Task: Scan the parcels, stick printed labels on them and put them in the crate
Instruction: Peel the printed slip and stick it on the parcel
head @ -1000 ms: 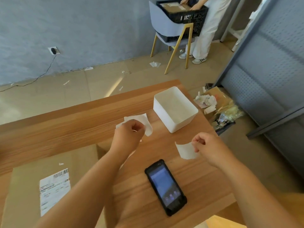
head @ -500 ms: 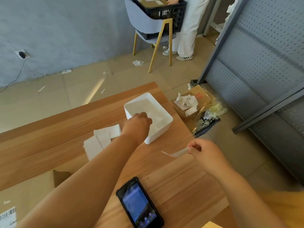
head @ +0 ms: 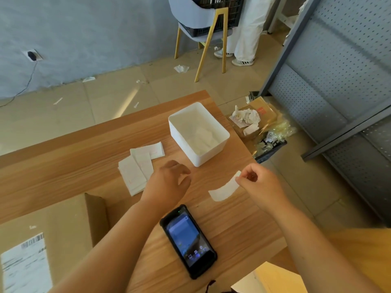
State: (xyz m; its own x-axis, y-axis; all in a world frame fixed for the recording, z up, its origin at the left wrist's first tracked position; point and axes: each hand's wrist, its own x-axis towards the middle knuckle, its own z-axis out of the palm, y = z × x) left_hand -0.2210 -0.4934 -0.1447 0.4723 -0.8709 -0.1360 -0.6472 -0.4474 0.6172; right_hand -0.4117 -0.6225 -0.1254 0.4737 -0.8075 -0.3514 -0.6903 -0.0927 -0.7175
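Note:
My right hand (head: 259, 185) pinches one end of a small white label (head: 224, 190), which hangs curved above the wooden table (head: 63, 166). My left hand (head: 169, 183) hovers empty over the table, fingers loosely apart, just in front of a white bin (head: 179, 129). A stack of white label sheets (head: 140, 166) lies left of the bin. A black handheld scanner (head: 188, 240) lies screen-up near the front edge. A cardboard parcel (head: 53, 235) bearing a printed shipping label (head: 25, 265) sits at the lower left. The black crate (head: 213, 13) rests on a chair at the top.
A person in white trousers (head: 247, 28) stands beside the chair (head: 203, 39). On the floor right of the table, a box holds crumpled paper (head: 246, 117) and plastic scraps. A grey perforated rack (head: 338, 81) runs along the right. Paper scraps dot the floor.
My left hand dropped its paper at the white bin and drew back toward me, empty. My right hand kept the label, which now hangs lower. The view swung rightward, then back.

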